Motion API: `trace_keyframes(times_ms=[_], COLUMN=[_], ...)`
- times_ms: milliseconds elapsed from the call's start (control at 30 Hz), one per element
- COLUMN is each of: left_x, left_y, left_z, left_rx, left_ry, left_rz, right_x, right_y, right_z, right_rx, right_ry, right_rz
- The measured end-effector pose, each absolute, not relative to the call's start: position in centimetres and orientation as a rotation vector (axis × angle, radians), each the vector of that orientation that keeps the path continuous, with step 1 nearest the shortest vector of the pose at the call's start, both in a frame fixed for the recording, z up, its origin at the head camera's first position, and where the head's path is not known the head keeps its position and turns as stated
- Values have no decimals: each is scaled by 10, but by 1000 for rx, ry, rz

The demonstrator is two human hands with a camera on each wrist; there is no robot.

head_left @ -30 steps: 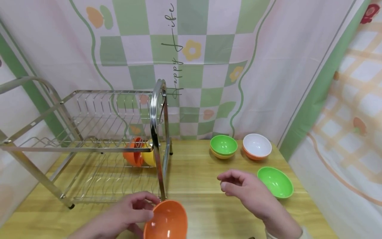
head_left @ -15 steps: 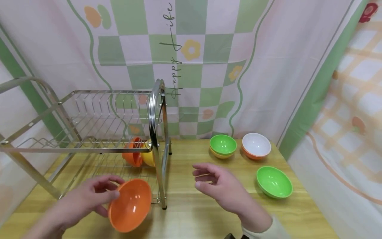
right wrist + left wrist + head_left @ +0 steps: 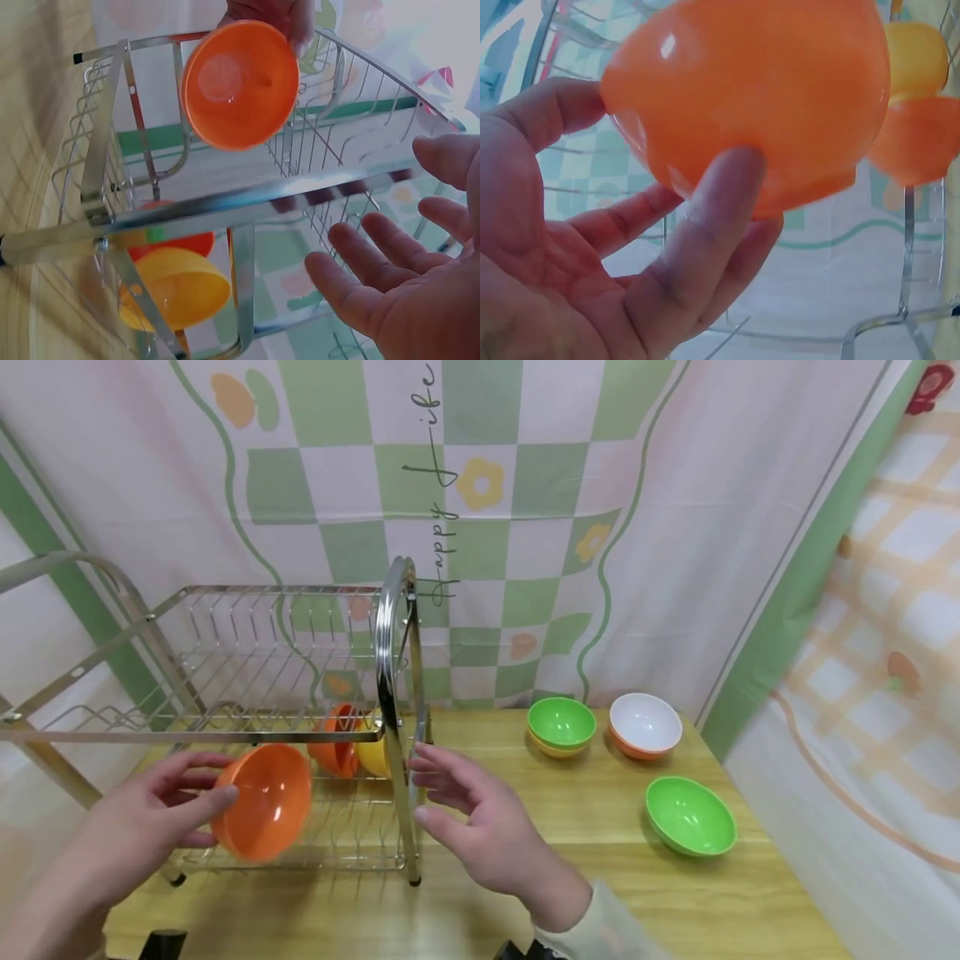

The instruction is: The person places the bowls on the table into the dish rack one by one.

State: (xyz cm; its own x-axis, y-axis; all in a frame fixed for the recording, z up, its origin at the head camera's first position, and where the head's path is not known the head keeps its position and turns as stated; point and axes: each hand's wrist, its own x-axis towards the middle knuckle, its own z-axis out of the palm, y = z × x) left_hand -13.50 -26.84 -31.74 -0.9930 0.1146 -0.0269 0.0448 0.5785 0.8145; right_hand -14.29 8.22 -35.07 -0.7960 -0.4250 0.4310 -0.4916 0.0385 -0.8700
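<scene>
My left hand (image 3: pixel 161 818) grips an orange bowl (image 3: pixel 264 802) by its side, thumb at the rim and fingers behind. The bowl is tilted, its inside facing the head camera, in front of the lower tier of the metal dish rack (image 3: pixel 322 737). In the left wrist view the fingers are spread around the outside of the orange bowl (image 3: pixel 757 97). Beside the rack's right end post is my right hand (image 3: pixel 487 831), fingers extended and holding nothing. On the lower tier, an orange bowl (image 3: pixel 330 752) and a yellow bowl (image 3: pixel 372 753) stand on edge, partly hidden by the rack.
Right of the rack on the wooden table (image 3: pixel 600 877) sit a green bowl (image 3: pixel 562 723) stacked on a yellow one, a white bowl (image 3: pixel 647 723) with an orange one beneath, and a single green bowl (image 3: pixel 690 817). A patterned curtain (image 3: pixel 517 552) hangs behind.
My left hand has carried the orange bowl leftward and up, from right of the rack's front corner to in front of its lower tier. The right hand has moved left towards the rack.
</scene>
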Motion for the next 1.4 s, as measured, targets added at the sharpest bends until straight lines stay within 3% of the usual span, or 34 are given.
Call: trace_keyframes(times_ms=[567, 1400], left_x=[-150, -173], left_y=[-267, -274], left_z=[-307, -310], left_rx=[-53, 26], left_ry=[2831, 2963], left_rz=[1226, 945], right_x=[-150, -151], right_y=[64, 57], right_z=[-347, -354], right_rx=[845, 928], right_ry=[-2286, -2304], right_rz=[1844, 1546])
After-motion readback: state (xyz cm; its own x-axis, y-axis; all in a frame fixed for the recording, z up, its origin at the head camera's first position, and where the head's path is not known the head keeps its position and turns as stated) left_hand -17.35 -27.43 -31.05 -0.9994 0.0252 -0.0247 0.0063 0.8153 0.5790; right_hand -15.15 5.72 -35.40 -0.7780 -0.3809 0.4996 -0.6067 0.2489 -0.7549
